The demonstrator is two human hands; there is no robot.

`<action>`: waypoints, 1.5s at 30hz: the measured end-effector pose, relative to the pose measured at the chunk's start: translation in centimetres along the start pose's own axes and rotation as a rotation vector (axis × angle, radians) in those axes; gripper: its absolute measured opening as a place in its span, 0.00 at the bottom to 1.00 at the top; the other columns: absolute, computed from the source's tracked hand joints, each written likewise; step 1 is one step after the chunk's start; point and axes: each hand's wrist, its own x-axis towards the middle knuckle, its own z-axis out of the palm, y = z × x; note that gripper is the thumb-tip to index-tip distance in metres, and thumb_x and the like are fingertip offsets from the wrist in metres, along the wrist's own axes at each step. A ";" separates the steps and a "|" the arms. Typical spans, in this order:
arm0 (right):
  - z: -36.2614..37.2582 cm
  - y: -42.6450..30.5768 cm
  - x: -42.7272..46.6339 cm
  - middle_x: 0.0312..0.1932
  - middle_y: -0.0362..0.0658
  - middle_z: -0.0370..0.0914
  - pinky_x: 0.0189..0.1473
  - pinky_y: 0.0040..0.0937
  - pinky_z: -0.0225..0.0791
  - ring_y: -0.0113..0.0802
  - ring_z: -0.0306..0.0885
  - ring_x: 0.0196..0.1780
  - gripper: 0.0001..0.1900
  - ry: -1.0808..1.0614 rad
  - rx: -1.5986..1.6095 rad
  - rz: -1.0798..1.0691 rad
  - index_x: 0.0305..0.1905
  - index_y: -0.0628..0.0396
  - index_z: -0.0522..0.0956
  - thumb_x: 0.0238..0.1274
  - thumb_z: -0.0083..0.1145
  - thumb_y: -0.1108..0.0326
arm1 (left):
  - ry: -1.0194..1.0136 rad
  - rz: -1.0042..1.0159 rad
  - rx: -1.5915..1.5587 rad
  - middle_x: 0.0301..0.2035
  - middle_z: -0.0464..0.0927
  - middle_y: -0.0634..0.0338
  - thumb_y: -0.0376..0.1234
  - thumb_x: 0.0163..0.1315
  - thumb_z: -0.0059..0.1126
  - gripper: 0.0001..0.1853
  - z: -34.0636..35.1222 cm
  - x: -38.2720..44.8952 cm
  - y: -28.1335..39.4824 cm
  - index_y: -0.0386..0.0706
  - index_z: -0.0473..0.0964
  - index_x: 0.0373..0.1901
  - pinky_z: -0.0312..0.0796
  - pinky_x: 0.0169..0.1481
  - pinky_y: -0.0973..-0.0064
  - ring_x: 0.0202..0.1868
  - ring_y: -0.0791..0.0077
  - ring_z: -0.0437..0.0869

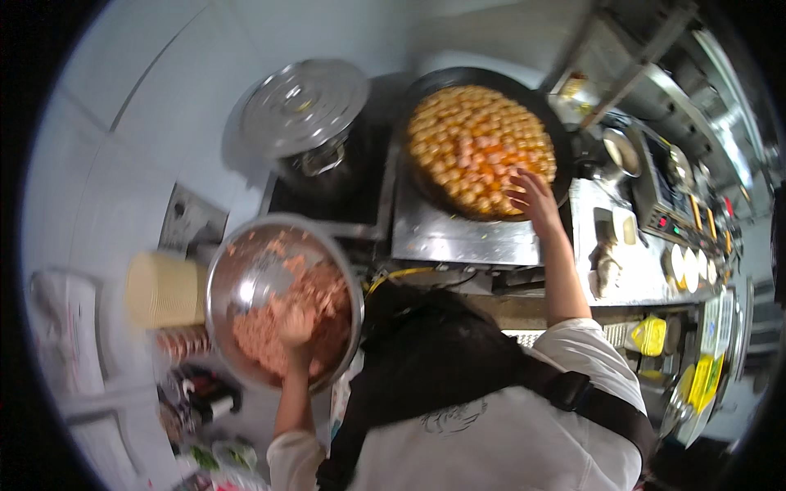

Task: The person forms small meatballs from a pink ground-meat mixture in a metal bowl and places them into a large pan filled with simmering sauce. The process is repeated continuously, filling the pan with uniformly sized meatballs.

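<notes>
My left hand (296, 325) is in the raw minced meat (261, 334) inside a large steel bowl (216, 294); blur hides how its fingers are set. Over the near right part of a wide dark wok (562, 144) is my right hand (531, 196), fingers apart, with nothing seen in it. Many round meatballs (454, 123) crowd the orange-brown liquid in the wok. Those near the middle look pinker than the ones around them.
A lidded steel pot (307, 110) stands on the burner left of the wok. Left of the bowl lies a stack of cream-coloured containers (166, 289). On the right, a steel counter (583, 245) holds a pan (620, 153), a control unit (666, 224) and several white bowls (675, 267).
</notes>
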 end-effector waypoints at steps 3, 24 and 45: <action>2.7 0.7 -2.5 0.47 0.42 0.76 0.40 0.24 0.70 0.26 0.76 0.40 0.17 -0.077 -0.046 0.025 0.56 0.56 0.70 0.69 0.46 0.60 | 0.136 -0.421 -0.896 0.44 0.75 0.53 0.38 0.63 0.52 0.14 -1.9 1.7 0.7 0.39 0.71 0.44 0.70 0.45 0.66 0.42 0.62 0.78; 9.1 2.6 -5.3 0.40 0.40 0.77 0.38 0.23 0.68 0.24 0.74 0.38 0.16 -0.493 -0.404 -0.033 0.54 0.58 0.72 0.67 0.49 0.61 | 0.431 -0.261 -1.407 0.28 0.75 0.63 0.34 0.62 0.57 0.07 -4.0 7.0 7.2 0.40 0.73 0.35 0.67 0.38 0.84 0.31 0.80 0.74; 19.6 -0.4 -8.5 0.42 0.39 0.76 0.42 0.20 0.68 0.20 0.72 0.38 0.16 -0.786 -0.489 -0.286 0.53 0.59 0.72 0.61 0.53 0.75 | 0.379 -0.062 -0.772 0.27 0.76 0.60 0.25 0.59 0.58 0.04 -1.8 7.1 7.4 0.35 0.72 0.29 0.72 0.39 0.80 0.30 0.77 0.78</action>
